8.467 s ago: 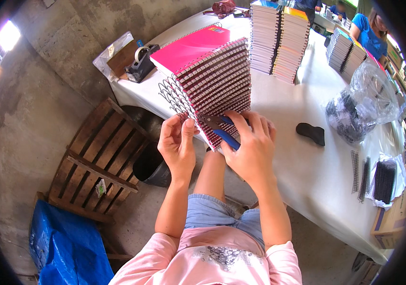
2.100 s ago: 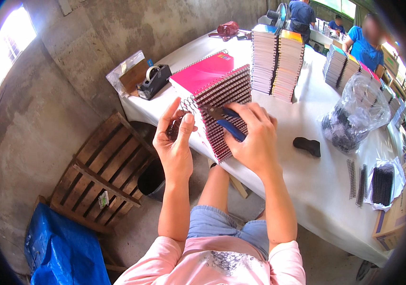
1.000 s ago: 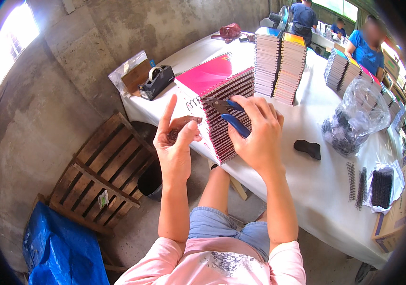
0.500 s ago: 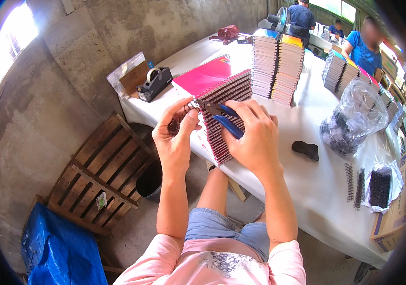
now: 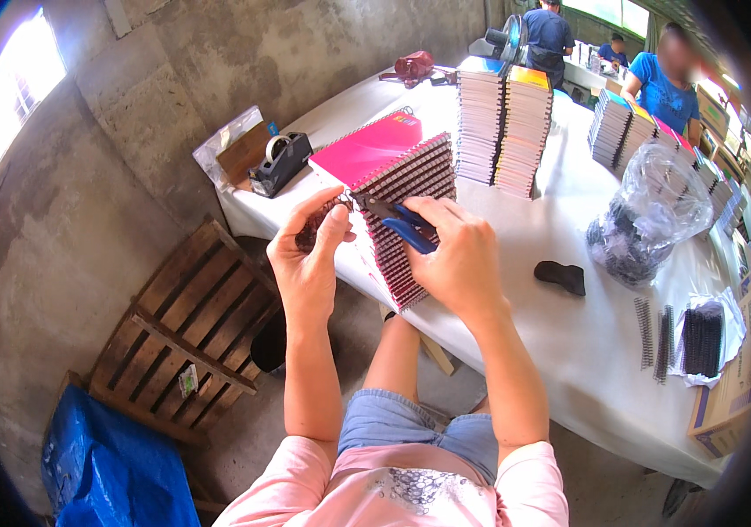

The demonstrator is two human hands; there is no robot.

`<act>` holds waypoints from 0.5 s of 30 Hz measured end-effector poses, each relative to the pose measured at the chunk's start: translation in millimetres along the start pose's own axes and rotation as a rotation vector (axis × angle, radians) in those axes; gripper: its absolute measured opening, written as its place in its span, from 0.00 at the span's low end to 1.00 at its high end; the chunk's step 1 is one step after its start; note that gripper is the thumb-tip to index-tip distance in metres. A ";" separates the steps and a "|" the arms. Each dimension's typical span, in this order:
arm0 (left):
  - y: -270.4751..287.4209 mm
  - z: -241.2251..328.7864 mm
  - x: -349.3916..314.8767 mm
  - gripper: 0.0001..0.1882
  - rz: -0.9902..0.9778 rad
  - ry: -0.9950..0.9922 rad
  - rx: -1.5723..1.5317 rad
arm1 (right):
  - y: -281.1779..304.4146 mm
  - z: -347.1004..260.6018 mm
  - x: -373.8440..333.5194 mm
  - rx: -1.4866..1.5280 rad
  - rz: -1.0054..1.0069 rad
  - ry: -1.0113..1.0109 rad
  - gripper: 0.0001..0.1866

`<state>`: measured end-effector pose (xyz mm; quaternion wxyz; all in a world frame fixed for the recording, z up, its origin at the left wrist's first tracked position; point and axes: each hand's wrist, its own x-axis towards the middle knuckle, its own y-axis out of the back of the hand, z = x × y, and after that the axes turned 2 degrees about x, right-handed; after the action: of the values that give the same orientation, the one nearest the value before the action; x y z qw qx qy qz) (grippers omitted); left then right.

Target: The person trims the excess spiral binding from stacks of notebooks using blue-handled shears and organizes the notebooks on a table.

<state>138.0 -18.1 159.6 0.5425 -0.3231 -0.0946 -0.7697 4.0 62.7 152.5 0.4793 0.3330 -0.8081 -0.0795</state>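
Observation:
A stack of spiral-bound notebooks (image 5: 365, 151) with a pink cover stands at the near table edge, its rows of dark coils facing me. My right hand (image 5: 461, 256) is closed around blue-handled wire cutters (image 5: 410, 230). Their dark jaws reach the stack's upper left corner, at the end of a coil. Beside that corner, my left hand (image 5: 307, 263) is curled with dark, coiled wire pieces (image 5: 309, 234) in its palm. Its thumb and index finger are close to the cutter tips. Whether the jaws are closed on the wire is too small to tell.
A tape dispenser (image 5: 280, 164) sits left on the white-covered table (image 5: 516, 263). Tall notebook stacks (image 5: 505, 132) stand behind. To the right are a black pouch-like object (image 5: 560, 277), a plastic bag of coils (image 5: 630, 237) and loose coils (image 5: 702, 342). People work at the back.
Both hands, with the cutters and wire pieces, have shifted slightly left in the picture, and so has most of the scene. The cutters stay at the stack's corner.

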 end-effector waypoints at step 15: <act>1.4 -2.1 -5.6 0.12 0.042 -0.237 0.490 | 13.9 4.0 18.5 0.265 0.167 0.237 0.23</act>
<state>139.5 -15.4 154.3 0.6055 -0.2719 -0.3339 -0.6693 -11.6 61.2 170.0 0.5281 0.3321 -0.7741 0.1075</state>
